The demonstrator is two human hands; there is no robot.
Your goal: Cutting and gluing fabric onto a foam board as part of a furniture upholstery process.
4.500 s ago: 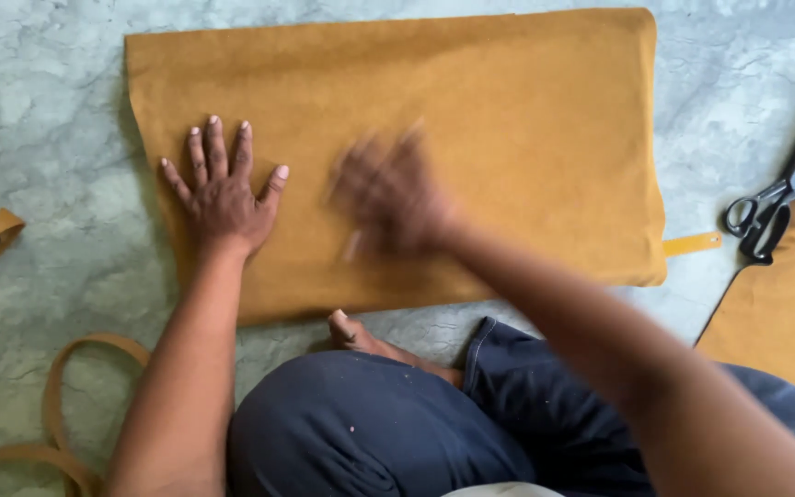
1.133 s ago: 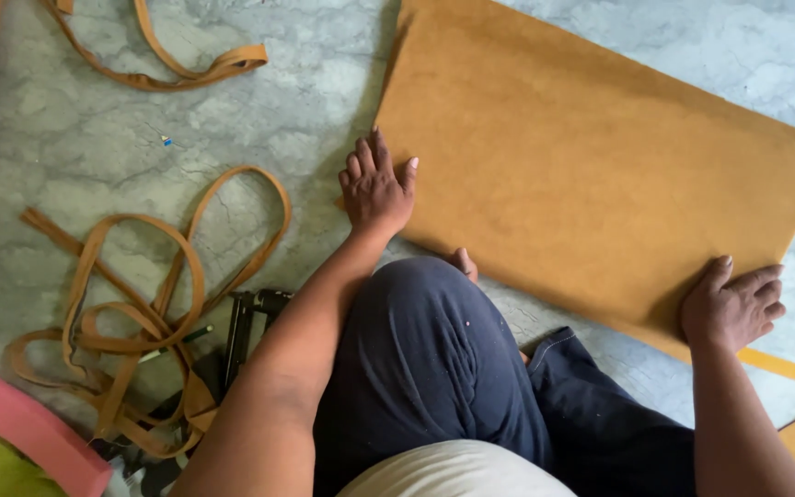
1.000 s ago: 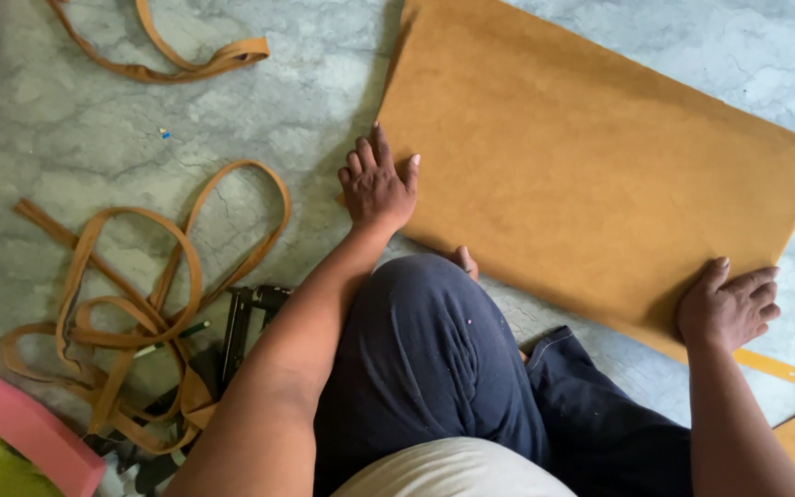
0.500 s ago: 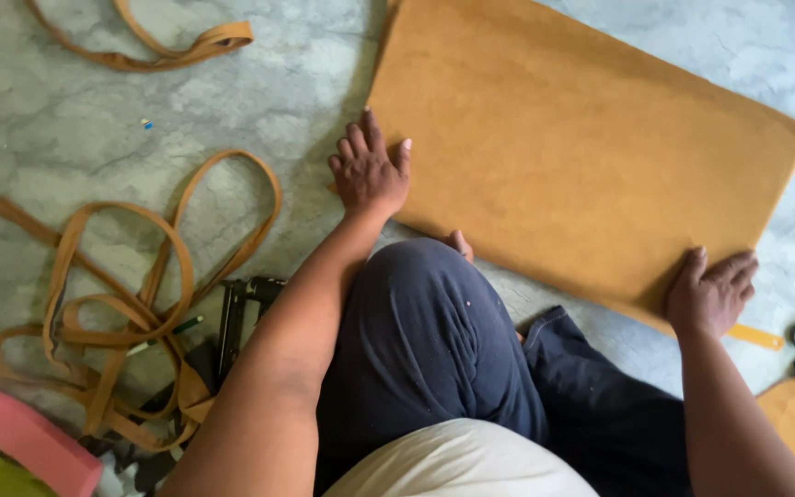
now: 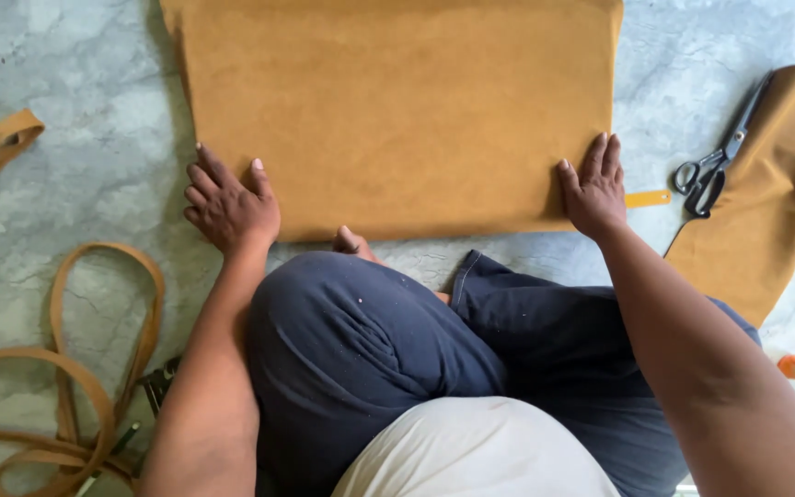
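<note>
Two hands are pressing on a folded mustard-brown cloth (image 5: pixel 397 110) that is lying on the marble floor (image 5: pixel 75 166). The left hand (image 5: pixel 230 207) is resting flat, fingers spread, at its lower left corner; the right hand (image 5: pixel 593 189) is lying open on its lower right corner, seemingly gripping nothing. Scissors (image 5: pixel 720 156) are sitting just right.

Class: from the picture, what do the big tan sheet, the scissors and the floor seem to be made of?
Sheet: probably suede or felted cloth; matt, fuzzy nap, soft fold.
Scissors: metal blades, dark handles, likely plastic-coated.
Floor: seemingly marble or similar stone; grey-green veining, smooth.
</note>
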